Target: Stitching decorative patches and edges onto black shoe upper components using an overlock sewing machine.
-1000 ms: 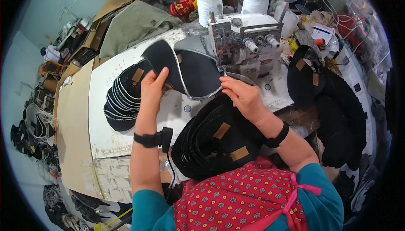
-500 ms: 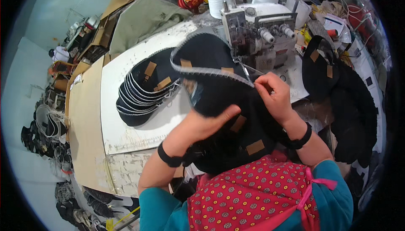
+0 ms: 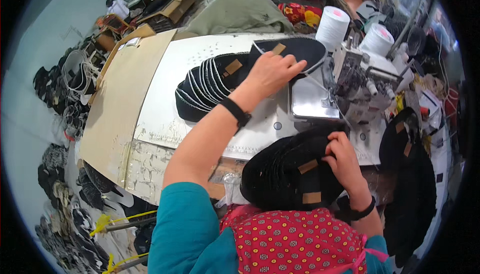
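Observation:
My left hand, its fingers curled, grips a black fabric piece with a white stitched edge and a tan label. That piece lies at the far side of the white table, overlapping the right end of a stack of similar edged black pieces. My right hand is closed with bent fingers at the right edge of another pile of black pieces on my lap, which carries tan labels. Its fingertips press on the top piece there. The sewing machine stands between, with its metal plate bare.
Two white thread cones stand behind the machine. At the right hangs a long black pile of fabric pieces. A beige board borders the white tabletop on the left. A grey-green cloth covers something at the back.
My left hand has carried the edged black piece from the machine over to the table stack. My right hand has dropped from the needle area to the lap pile. The view has shifted.

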`<state>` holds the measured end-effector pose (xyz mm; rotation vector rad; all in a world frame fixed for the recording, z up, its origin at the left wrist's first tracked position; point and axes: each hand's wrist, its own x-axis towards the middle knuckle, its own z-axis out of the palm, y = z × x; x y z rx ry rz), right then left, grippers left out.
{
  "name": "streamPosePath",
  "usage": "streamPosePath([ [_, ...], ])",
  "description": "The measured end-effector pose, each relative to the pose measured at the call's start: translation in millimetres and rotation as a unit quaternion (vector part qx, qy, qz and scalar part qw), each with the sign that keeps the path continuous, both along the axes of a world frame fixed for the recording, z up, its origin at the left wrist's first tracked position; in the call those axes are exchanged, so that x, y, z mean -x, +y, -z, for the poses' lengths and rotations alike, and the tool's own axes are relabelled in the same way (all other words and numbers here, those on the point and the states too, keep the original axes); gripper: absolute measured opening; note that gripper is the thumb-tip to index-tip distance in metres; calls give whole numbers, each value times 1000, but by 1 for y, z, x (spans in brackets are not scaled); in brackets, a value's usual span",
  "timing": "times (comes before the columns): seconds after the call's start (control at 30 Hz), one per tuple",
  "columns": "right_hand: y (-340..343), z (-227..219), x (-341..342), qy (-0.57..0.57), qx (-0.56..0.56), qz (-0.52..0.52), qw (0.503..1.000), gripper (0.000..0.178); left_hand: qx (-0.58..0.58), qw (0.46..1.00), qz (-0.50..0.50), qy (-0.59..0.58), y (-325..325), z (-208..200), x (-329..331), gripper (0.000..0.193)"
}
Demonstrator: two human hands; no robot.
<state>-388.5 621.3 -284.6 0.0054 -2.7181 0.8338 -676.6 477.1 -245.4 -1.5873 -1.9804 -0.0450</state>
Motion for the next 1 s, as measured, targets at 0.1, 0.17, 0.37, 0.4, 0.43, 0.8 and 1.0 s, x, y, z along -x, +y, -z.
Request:
streamPosePath([
  [0.1, 10, -29, -18, -5, -29, -3, 1000, 19, -90, 993, -14, 75, -34, 5, 14, 45],
  [0.17, 25, -49, -41, -97, 140, 21, 985, 18, -57, 993, -83, 68, -60, 13, 14, 38],
  [0.37, 38, -54, -9, 143, 361, 78, 918, 20, 145, 949, -275, -58, -81, 52, -18, 36],
  [0.4, 30, -56, 5, 63, 460, 80, 882, 22, 122, 949, -277, -88, -81, 51, -27, 41],
  [0.43, 23, -58, 17, -15, 551, 82, 830, 26, 71, 963, -222, -132, -74, 44, -36, 44],
  [0.8, 12, 7, 76, 173, 388, 173, 889, 12, -328, 211, 223, -893, -12, -4, -54, 30],
  [1.0, -3, 20, 62, 207, 115, 87, 968, 18, -332, 602, 24, -726, 5, 28, -5, 24],
])
